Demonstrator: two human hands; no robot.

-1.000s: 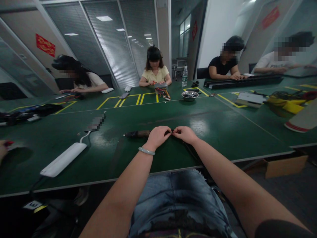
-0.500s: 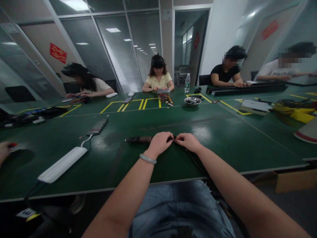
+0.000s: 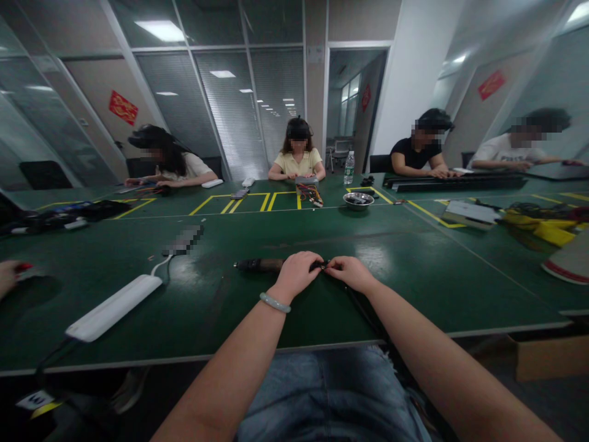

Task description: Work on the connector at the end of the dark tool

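Observation:
A dark electric screwdriver (image 3: pixel 261 264) lies along the table in front of me, its narrow metal tip to the left. Closed over its rear end is my left hand (image 3: pixel 299 272), with a pale bangle (image 3: pixel 275 302) on the wrist. My right hand (image 3: pixel 350 272) pinches at the cable end just beside the left fingertips. A small coppery spot shows between the hands, too small to make out. The black cable (image 3: pixel 363 309) runs from under my right hand to the table's front edge. The fingers hide the joint between tool and cable.
On the left, a white power strip (image 3: pixel 115 307) leads to a blurred-out device (image 3: pixel 183 239). Another person's hand (image 3: pixel 8 277) reaches in at the left edge. Farther back stand a metal bowl (image 3: pixel 358 201) and a water bottle (image 3: pixel 350 167). Several people sit across the green table (image 3: pixel 276 236).
My view has tilted up slightly, so the scene sits lower. Both hands keep nearly the same place at the screwdriver's rear end, with only slight finger movement.

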